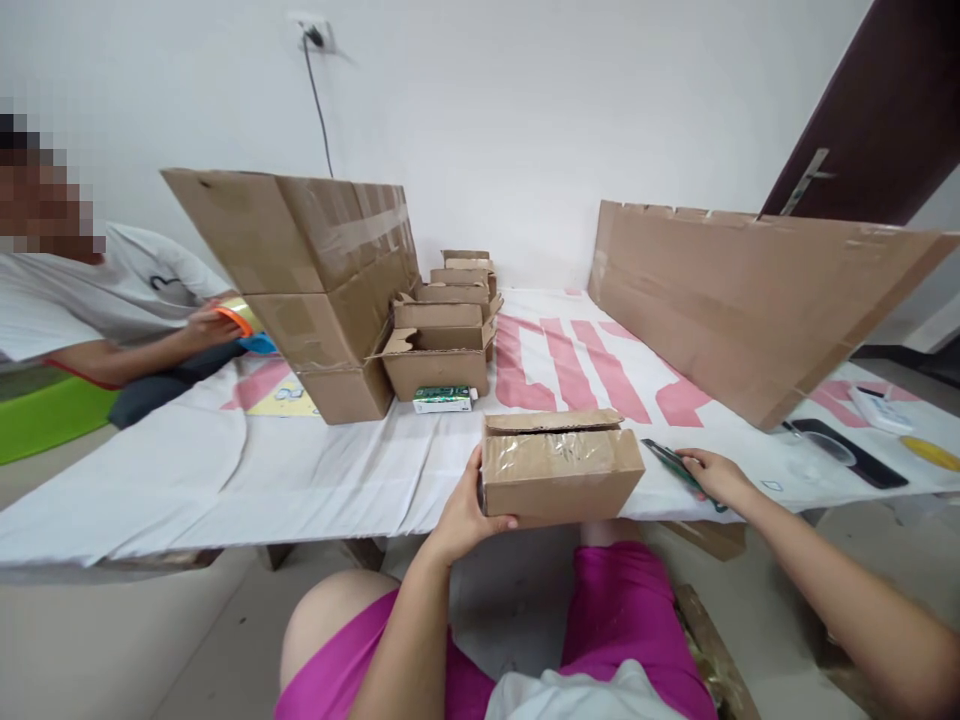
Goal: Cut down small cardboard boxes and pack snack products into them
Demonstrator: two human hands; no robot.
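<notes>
A brown cardboard box (562, 478) with clear tape on its side sits at the table's front edge. A narrow dark gap shows along its top flaps. My left hand (466, 510) grips the box's left end, thumb on the near side. To the right of the box, my right hand (716, 477) is closed on a green utility knife (686, 475). The knife lies low over the cloth, its tip pointing toward the box. Some of its handle is hidden by my fingers.
Open cardboard boxes (439, 372) stand in a row behind a small green-and-white carton (444, 399). Tall cardboard panels rise at left (330, 290) and right (720, 300). A dark phone (874, 470) and a yellow tape roll (930, 453) lie at right. Another person (127, 300) sits at left.
</notes>
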